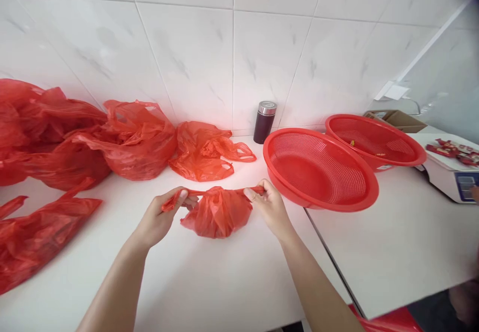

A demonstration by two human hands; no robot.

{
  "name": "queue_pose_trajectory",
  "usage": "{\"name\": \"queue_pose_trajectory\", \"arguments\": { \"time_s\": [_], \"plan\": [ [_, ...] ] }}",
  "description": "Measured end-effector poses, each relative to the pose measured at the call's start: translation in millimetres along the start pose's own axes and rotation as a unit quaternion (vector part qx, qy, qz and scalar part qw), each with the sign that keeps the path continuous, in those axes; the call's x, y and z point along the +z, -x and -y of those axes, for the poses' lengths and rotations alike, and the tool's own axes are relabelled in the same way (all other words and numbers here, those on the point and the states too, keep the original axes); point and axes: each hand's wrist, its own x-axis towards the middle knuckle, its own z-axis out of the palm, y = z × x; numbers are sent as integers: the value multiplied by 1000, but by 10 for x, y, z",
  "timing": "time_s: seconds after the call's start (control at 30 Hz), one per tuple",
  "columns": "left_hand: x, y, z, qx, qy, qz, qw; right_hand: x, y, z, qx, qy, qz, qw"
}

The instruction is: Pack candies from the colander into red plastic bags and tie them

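Observation:
A small filled red plastic bag (pixel 220 214) is gathered at its top over the white table. My left hand (pixel 164 214) pinches one twisted handle of it, pulled out to the left. The other handle is gripped by my right hand (pixel 267 204), so both handles stretch taut in a line across the gathered neck. What is inside the bag cannot be made out. Just behind it lies a flat, crumpled red plastic bag (pixel 204 152) with loose handles.
Full red bags (pixel 138 142) stand along the wall at left, and a tied bag (pixel 41 237) lies nearer. A dark tumbler (pixel 264 122), two red baskets (pixel 322 172), a cardboard box (pixel 402 121) and a scale (pixel 445 172) holding red packets are at right. A person's fingers (pixel 475 192) touch the scale.

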Motion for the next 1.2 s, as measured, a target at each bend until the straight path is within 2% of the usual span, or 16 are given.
{"name": "queue_pose_trajectory", "arguments": {
  "time_s": [0.1,0.23,0.37,0.43,0.53,0.7,0.83,1.0,1.2],
  "plan": [
    [94,51,153,-25,12,-62,998,-12,-10,-190,11,3,-24,1000],
    [382,25,142,-59,35,-206,976,182,1,-247,13,50,-15,999],
    [691,-13,111,-85,-18,-253,964,420,-32,-322,-21,176,-18,984],
    [786,-44,145,-98,-57,-244,963,481,-73,-410,-46,227,-26,972],
    [826,-131,247,-115,-127,-187,967,469,-126,-551,-64,280,-39,957],
    [798,-219,390,-135,-243,-66,958,234,-54,-711,-73,324,-30,943],
    [880,-124,414,-137,-294,-9,946,23,152,-807,-93,354,2,931],
    [944,-74,443,-131,-310,6,942,-60,265,-886,-121,371,8,921],
    [772,-132,480,-145,-279,-37,949,-41,335,-814,-131,374,-33,917]
  ]
}}
